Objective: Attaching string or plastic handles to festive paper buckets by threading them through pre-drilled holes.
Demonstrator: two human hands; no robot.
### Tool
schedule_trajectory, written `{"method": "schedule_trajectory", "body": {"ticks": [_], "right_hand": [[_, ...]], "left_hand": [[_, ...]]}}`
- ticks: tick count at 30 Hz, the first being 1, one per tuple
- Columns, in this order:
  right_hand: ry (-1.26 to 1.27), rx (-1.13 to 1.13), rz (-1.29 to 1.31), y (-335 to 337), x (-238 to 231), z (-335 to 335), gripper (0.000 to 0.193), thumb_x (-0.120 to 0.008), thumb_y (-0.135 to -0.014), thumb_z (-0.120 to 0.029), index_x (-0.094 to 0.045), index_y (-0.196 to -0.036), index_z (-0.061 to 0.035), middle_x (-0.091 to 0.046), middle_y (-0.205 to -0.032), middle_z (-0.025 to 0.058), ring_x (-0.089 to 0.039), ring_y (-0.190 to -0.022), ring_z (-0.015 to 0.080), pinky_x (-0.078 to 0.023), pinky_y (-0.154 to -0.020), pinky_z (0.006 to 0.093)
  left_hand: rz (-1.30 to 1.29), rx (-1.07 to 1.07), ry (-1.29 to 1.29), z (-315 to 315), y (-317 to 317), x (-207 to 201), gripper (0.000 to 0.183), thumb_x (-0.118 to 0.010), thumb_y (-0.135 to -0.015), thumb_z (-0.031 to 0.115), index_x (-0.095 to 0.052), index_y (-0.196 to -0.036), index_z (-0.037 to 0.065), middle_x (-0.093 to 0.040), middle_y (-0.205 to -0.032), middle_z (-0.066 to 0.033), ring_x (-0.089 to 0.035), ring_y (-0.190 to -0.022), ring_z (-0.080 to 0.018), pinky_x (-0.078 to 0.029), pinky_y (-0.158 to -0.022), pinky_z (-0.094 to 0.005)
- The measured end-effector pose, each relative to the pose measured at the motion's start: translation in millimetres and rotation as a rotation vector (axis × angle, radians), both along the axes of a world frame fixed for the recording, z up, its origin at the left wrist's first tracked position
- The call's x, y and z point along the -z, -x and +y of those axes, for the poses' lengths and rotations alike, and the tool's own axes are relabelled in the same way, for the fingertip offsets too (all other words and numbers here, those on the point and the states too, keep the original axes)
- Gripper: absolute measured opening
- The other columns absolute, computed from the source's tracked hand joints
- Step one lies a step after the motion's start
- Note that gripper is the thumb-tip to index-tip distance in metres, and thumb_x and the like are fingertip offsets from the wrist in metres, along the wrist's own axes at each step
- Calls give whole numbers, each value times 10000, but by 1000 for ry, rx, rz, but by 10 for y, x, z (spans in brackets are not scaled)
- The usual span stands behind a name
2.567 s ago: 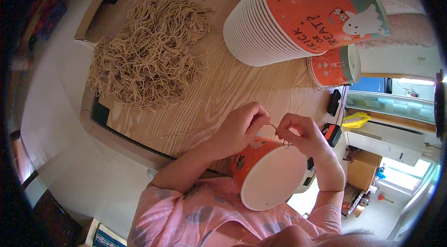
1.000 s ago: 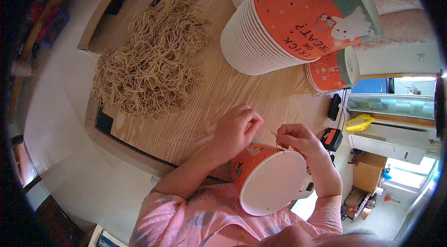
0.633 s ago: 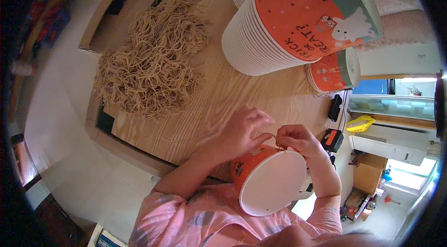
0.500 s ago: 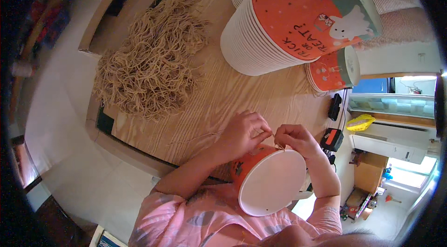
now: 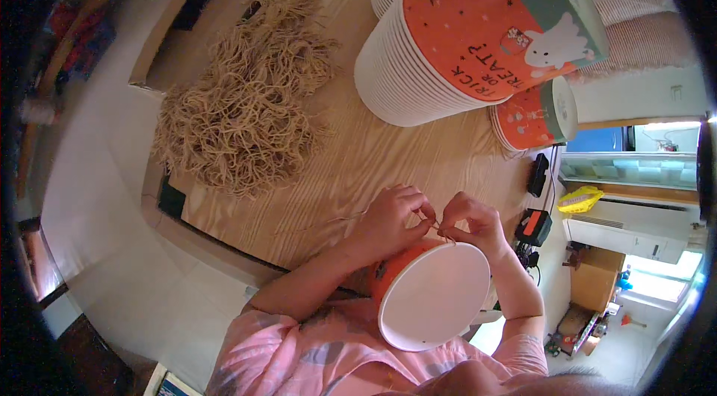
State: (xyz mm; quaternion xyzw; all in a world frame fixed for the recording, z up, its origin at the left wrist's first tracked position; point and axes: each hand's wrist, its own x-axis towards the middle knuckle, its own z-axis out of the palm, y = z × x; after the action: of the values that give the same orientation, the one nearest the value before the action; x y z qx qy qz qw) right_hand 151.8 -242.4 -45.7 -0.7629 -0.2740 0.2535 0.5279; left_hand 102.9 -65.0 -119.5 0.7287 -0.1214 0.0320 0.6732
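An orange paper bucket (image 5: pixel 388 270) with a white round end (image 5: pixel 435 297) rests against my body, tilted, with that end turned up. At its upper rim my left hand (image 5: pixel 394 223) pinches a thin tan twine (image 5: pixel 436 225). My right hand (image 5: pixel 475 221) is closed on the same twine close beside it, thumb and forefinger together at the rim. A loose tail of twine trails over the table to the left of my left hand. Any hole in the bucket under my fingers is too small to make out.
A heap of cut tan twine (image 5: pixel 243 101) lies on the wooden table (image 5: pixel 351 150) at the left. Tall stacks of nested orange and white buckets (image 5: pixel 463 38) stand at the back, with a smaller stack (image 5: pixel 534 114) beside them. Black devices (image 5: pixel 532 226) with cables lie along the right edge.
Both hands stay at the bucket's rim with the twine. The fingertips have shifted slightly, and a short stretch of twine now shows between them.
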Motion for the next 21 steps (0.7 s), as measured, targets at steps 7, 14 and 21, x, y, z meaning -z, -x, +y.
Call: {"method": "schedule_trajectory", "body": {"ticks": [7,14,21], "right_hand": [[-53,-39,-23,24,-39,-48,154,-714,-631,77,-660,-726,-31,-586,-756,68,-555,-717,184,-426,-627,289],[-33,-95,8,11,-95,-57,158,-720,-631,67,-673,-742,-35,-587,-762,70,-568,-730,177,-442,-621,279],[158,-126,-17,24,-112,27,132,-681,-714,32,-623,-818,-24,-618,-807,73,-591,-788,212,-476,-684,306]], "left_hand": [[-46,-45,-111,2,20,10,94,-643,-722,169,-604,-747,87,-583,-801,-67,-553,-816,-241,-405,-749,-376],[-46,-2,-121,29,12,-10,102,-636,-730,187,-597,-747,94,-576,-799,-67,-549,-832,-257,-400,-750,-390],[-46,6,-50,55,1,-38,81,-626,-729,130,-595,-779,73,-568,-784,-80,-556,-805,-259,-429,-739,-379]]}}
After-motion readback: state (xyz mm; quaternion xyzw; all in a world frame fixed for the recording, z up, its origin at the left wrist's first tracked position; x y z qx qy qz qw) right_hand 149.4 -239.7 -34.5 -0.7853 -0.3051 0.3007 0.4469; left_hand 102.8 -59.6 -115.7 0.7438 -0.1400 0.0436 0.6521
